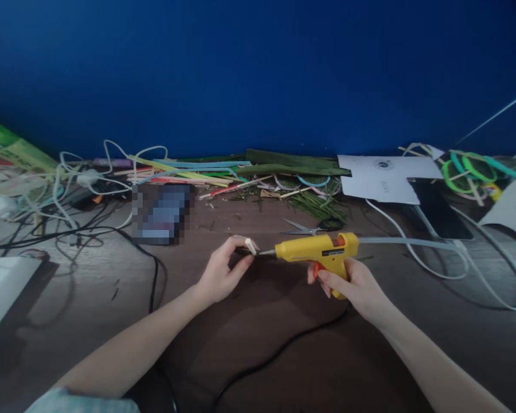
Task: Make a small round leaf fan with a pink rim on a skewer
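Lying at far left: white power strip (9, 287), with a tangle of white and black cables (69, 192) behind it. Next, a pixelated phone (165, 215) on the dark tabletop (184, 361), near the black cable. Left hand (221, 274): thumb and fingers pinching a small pale piece (250, 246), probably a short strip, too small to be sure. Metal nozzle right at it; can't tell if it's touching. Behind: dark green strips (292, 162) along the blue wall (258, 69), open scissors (305, 230) just beyond the gun. Yellow glue gun (303, 249) sits mid-table, in the air, nozzle pointing left. Right hand (363, 289) wrapped round its handle, finger at the orange trigger. Clear glue stick (408, 242) sticks out the back. Farther right: white card (380, 179), dark slab (442, 212) partly under it, green loops (470, 172).
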Action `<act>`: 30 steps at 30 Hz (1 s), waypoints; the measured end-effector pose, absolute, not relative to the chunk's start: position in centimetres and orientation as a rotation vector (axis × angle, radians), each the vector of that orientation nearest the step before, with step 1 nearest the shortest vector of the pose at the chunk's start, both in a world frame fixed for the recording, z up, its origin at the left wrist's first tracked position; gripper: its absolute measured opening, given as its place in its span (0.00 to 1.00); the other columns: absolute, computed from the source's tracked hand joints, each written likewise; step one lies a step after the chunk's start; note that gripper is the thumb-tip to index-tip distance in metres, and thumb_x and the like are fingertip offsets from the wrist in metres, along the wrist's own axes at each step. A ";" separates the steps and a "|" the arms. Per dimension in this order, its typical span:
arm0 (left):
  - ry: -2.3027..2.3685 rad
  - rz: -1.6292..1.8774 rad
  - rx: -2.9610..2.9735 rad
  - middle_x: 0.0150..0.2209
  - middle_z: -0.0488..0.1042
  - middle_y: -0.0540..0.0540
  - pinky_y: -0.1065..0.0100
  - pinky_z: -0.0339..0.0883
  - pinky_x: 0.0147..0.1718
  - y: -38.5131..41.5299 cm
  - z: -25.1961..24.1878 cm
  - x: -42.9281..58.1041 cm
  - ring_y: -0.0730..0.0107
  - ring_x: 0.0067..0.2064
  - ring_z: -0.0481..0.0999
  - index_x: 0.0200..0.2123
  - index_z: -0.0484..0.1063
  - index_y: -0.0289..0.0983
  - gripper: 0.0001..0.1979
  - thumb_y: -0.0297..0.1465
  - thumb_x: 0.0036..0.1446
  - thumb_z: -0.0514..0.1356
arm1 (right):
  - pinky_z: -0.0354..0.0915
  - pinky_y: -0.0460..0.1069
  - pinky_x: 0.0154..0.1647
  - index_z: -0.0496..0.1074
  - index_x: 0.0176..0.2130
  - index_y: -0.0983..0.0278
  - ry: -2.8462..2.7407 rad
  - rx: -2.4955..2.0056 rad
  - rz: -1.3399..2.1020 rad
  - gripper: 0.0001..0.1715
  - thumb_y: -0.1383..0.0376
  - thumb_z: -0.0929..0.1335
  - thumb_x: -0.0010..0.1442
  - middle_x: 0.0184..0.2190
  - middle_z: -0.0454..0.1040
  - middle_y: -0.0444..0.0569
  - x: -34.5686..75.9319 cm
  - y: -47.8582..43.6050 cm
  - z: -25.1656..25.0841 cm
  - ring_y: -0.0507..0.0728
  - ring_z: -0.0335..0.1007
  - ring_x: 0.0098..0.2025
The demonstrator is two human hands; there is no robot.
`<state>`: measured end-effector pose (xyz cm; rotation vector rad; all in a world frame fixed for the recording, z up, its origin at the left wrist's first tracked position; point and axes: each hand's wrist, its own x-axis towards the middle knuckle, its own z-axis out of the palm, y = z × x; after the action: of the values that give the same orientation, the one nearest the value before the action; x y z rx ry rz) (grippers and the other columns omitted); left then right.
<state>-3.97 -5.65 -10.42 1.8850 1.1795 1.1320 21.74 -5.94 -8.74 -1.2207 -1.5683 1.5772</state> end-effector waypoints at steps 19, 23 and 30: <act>1.162 1.155 1.957 0.36 0.72 0.46 0.67 0.66 0.39 -5.6 -10.5 -4.1 0.69 0.39 0.72 0.39 0.65 0.39 0.05 0.28 0.58 0.53 | 0.59 0.44 0.23 0.68 0.30 0.66 -1.601 -1.274 1.554 0.16 0.55 0.65 0.57 0.27 0.68 0.46 22.0 -6.0 -8.6 0.48 0.59 0.22; 1.172 1.159 1.936 0.36 0.72 0.46 0.66 0.66 0.39 -5.6 -10.6 -4.2 0.68 0.39 0.72 0.38 0.65 0.38 0.05 0.29 0.58 0.54 | 0.60 0.44 0.22 0.68 0.31 0.66 -1.580 -1.263 1.553 0.14 0.56 0.65 0.57 0.26 0.69 0.46 22.0 -5.9 -8.5 0.48 0.59 0.22; 1.156 1.172 1.932 0.37 0.72 0.46 0.66 0.66 0.39 -5.6 -10.6 -4.1 0.68 0.39 0.72 0.39 0.65 0.38 0.05 0.28 0.58 0.54 | 0.60 0.43 0.22 0.67 0.31 0.66 -1.587 -1.275 1.556 0.14 0.57 0.65 0.57 0.25 0.68 0.45 22.0 -5.7 -8.4 0.48 0.59 0.22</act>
<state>-4.12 -5.58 -10.63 1.9319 1.1561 1.1721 22.00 -5.74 -8.43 -1.2748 -1.5871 1.5559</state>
